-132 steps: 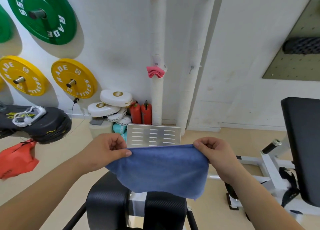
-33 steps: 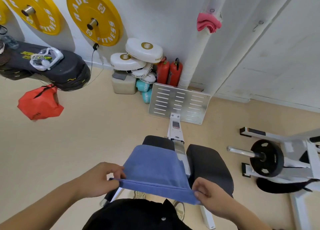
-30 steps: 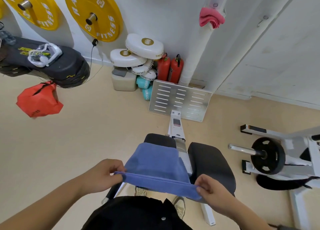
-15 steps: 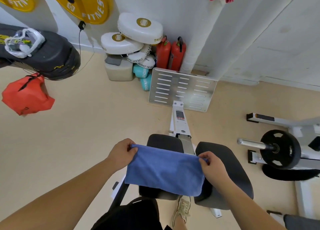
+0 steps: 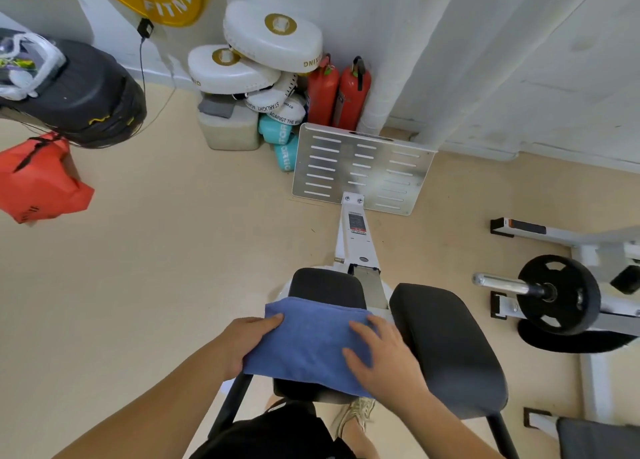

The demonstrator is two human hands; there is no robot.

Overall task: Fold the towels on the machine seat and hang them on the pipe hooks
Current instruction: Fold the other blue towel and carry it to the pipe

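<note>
Blue towel [image 5: 311, 341] folded flat on L seat pad [image 5: 325, 283], 6 o'clock in view. L hand [image 5: 247, 342] grips its 9 o'clock edge. R hand [image 5: 384, 358] flat, fingers spread, pressing its 3 o'clock side.

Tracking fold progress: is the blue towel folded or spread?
Folded: the blue towel lies on the seat pad as a compact rectangle with a thick, doubled far edge.

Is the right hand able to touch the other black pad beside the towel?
Probably yes. The right hand lies flat on the blue towel, and that black pad sits right beside it, nothing between.
</note>
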